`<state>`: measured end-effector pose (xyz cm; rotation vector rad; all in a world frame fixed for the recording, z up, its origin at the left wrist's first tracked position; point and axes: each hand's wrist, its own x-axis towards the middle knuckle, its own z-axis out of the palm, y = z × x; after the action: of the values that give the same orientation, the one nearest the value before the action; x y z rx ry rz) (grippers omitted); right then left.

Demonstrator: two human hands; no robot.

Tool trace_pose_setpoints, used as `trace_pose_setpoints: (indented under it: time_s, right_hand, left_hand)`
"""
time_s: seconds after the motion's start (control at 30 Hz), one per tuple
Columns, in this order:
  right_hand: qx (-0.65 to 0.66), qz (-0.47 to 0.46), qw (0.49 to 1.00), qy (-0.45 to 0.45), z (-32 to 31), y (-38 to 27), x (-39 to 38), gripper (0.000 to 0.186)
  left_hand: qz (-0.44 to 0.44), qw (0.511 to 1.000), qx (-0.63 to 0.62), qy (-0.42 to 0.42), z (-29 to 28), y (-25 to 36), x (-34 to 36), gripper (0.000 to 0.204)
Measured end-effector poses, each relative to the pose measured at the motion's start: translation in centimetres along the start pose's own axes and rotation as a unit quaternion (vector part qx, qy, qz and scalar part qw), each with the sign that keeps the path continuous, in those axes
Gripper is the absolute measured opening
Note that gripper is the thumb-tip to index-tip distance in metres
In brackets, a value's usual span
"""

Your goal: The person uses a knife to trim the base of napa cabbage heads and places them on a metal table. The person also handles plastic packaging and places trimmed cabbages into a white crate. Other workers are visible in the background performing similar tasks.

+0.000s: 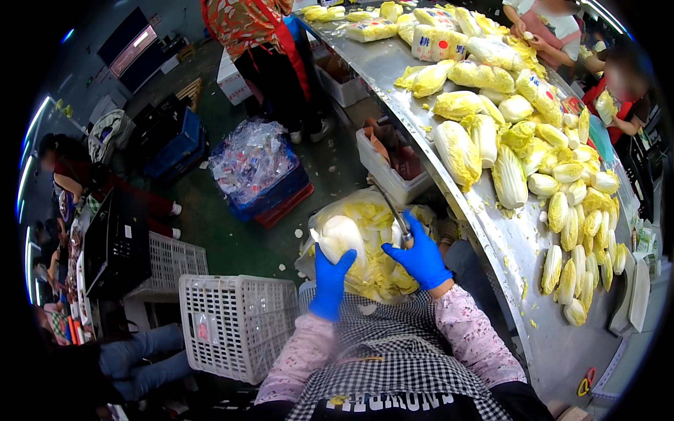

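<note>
Currently, both hands are gloved in blue and raised in front of the checked apron (372,358). Left hand (333,279): grasping a pale, stripped cabbage (340,236) from below and its near side, thumb against its right flank. Right hand (421,258): fingers closed around the handle of a knife (408,240); blade points up and away, apart from the cabbage. Location of cabbage: in the air, left of the knife, over a heap of loose yellow leaves (385,270).

Surroundings: white lattice crate (239,323) on the floor, left of the person. Metal counter (502,235) to the right, bearing many yellow-white cabbages (510,177), some wrapped in printed film; scissors (586,381) at its near end. Beyond the leaves, a blue crate (263,198) heaped with crumpled clear plastic (253,158). Co-workers stand across the counter, upper right.
</note>
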<state>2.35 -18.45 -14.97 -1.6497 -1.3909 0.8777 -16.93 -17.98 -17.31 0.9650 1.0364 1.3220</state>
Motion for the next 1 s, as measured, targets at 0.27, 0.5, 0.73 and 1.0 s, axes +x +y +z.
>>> trace_pose_setpoints:
  time_s: [0.27, 0.5, 0.73, 1.0]
  right_hand:
    - [0.030, 0.013, 0.990, -0.136, 0.6, -2.3, -0.8, 0.073]
    - [0.031, -0.018, 0.995, -0.096, 1.0, -1.6, -1.2, 0.056]
    - [-0.021, -0.002, 0.998, -0.053, -0.2, -2.5, -1.5, 0.061]
    - [0.036, -0.045, 0.995, -0.082, -0.1, -1.6, -1.4, 0.086]
  left_hand:
    - [-0.056, 0.998, -0.030, -0.030, 1.5, -1.6, -1.3, 0.059]
    - [0.006, 1.000, -0.003, 0.018, 3.2, 0.2, -2.0, 0.054]
    - [-0.085, 0.991, -0.097, 0.022, 1.4, 1.1, 0.7, 0.048]
    - [-0.196, 0.951, -0.238, -0.035, 2.0, 0.6, -1.1, 0.053]
